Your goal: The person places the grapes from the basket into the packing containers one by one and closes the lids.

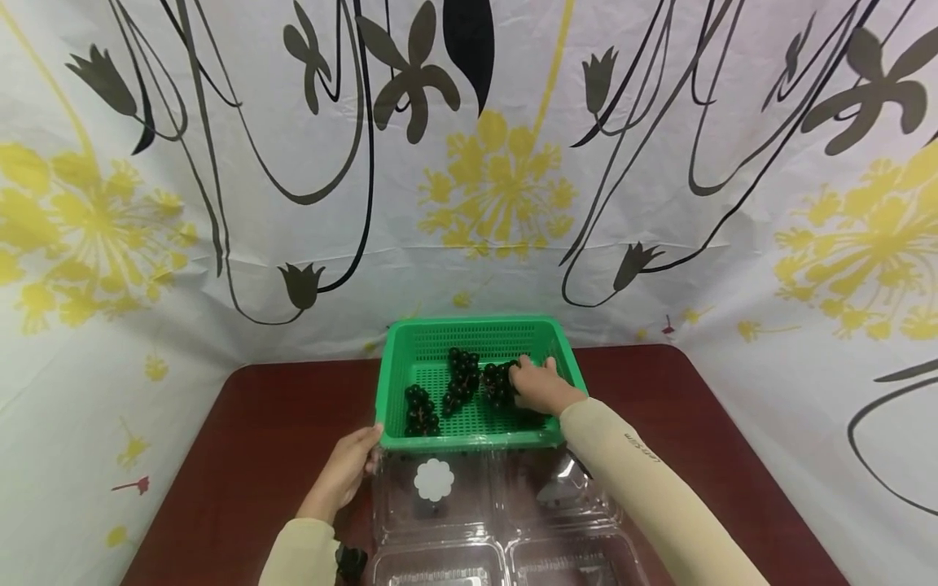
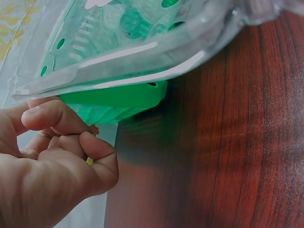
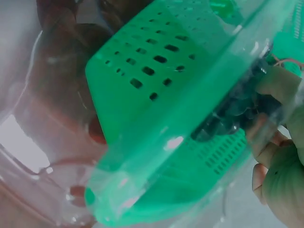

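Note:
A green plastic basket (image 1: 392, 391) holds several bunches of dark grapes. My right hand (image 1: 541, 387) reaches in at its right side and grips one bunch (image 1: 500, 384); the right wrist view shows the fingers (image 3: 266, 147) against those grapes (image 3: 232, 111). Another bunch (image 1: 462, 378) lies in the middle, and one more (image 1: 420, 411) at the left. At the basket's front left corner my left hand (image 1: 344, 468), fingers curled, holds the edge of a clear plastic container (image 1: 469, 464). In the left wrist view its rim (image 2: 156, 61) meets the hand; the exact contact is partly hidden.
The clear container's other half (image 1: 506, 541), with moulded compartments, lies nearest me on the dark red wooden table (image 1: 293, 407). A white scalloped label (image 1: 434, 480) sits on the clear plastic. A flower-patterned sheet (image 1: 469, 285) hangs behind the table and along both sides.

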A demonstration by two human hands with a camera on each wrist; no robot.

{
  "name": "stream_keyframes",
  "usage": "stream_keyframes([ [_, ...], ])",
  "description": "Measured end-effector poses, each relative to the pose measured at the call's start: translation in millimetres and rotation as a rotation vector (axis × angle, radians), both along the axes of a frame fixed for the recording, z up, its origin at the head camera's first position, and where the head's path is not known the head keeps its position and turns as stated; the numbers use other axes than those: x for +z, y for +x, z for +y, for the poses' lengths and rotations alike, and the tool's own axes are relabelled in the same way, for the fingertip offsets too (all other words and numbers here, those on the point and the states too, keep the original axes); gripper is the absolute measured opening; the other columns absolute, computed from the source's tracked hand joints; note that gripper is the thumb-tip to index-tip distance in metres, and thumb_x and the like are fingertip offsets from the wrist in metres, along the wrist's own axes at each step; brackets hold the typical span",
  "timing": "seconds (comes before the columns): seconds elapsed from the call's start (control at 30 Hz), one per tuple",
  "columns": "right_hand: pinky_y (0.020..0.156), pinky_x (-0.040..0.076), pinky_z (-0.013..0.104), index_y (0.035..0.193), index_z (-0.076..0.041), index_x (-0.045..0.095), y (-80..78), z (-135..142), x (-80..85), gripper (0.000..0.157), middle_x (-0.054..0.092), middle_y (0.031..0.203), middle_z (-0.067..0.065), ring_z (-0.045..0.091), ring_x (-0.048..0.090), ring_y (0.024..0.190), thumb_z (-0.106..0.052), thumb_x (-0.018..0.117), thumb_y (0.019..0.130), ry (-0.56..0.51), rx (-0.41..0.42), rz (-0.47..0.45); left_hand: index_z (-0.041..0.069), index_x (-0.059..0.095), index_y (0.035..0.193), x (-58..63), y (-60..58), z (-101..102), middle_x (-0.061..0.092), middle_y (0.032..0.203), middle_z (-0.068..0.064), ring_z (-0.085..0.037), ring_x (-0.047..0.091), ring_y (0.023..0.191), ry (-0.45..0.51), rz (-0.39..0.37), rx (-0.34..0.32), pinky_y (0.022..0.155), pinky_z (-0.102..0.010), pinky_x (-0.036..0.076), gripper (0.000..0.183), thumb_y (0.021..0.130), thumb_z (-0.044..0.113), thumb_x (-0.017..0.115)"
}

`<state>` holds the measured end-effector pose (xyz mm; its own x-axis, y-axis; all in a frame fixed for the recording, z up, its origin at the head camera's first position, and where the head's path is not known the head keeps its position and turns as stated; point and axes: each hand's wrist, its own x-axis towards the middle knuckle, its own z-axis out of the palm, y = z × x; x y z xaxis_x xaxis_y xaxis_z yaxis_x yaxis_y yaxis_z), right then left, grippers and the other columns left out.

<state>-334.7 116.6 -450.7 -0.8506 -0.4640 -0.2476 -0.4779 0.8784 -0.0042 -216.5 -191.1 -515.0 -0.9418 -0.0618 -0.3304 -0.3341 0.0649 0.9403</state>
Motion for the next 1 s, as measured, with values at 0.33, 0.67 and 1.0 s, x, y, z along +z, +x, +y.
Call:
stream_keyframes([
  [0.33, 0.072, 0.015, 0.040, 0.096, -0.012, 0.054, -0.4, 2.7, 16.4, 0.015, 0.045, 0.095, 0.008, 0.020, 0.033, 0.072, -0.022, 0.064, 0.093, -0.042, 0.041, 0.035, 0.009, 0.049, 0.085, 1.5, -2.4, 0.1, 0.042, 0.066, 0.002, -0.011, 0.038, 0.059, -0.010, -0.010, 0.004, 0.061, -0.028, 0.037, 0.032, 0.102, 0.035, 0.046],
  [0.67, 0.071, 0.013, 0.038, 0.099, -0.011, 0.054, -1.8, 8.0, 27.8, 0.017, 0.044, 0.094, 0.009, 0.019, 0.030, 0.068, -0.023, 0.064, 0.094, -0.013, 0.096, 0.074, 0.008, 0.050, 0.087, -3.5, 0.8, 0.8, 0.042, 0.067, 0.002, -0.011, 0.039, 0.060, -0.001, -0.008, 0.011, 0.064, -0.029, 0.038, 0.032, 0.102, 0.036, 0.047],
  [1.0, 0.070, 0.013, 0.036, 0.094, -0.010, 0.052, -1.8, 14.0, 37.5, 0.016, 0.041, 0.082, 0.005, 0.019, 0.026, 0.071, -0.023, 0.062, 0.095, -0.003, 0.106, 0.128, 0.010, 0.047, 0.081, -4.4, 1.1, -0.9, 0.040, 0.065, 0.001, -0.014, 0.039, 0.063, -0.007, 0.017, 0.005, 0.068, -0.032, 0.037, 0.033, 0.102, 0.036, 0.046],
])
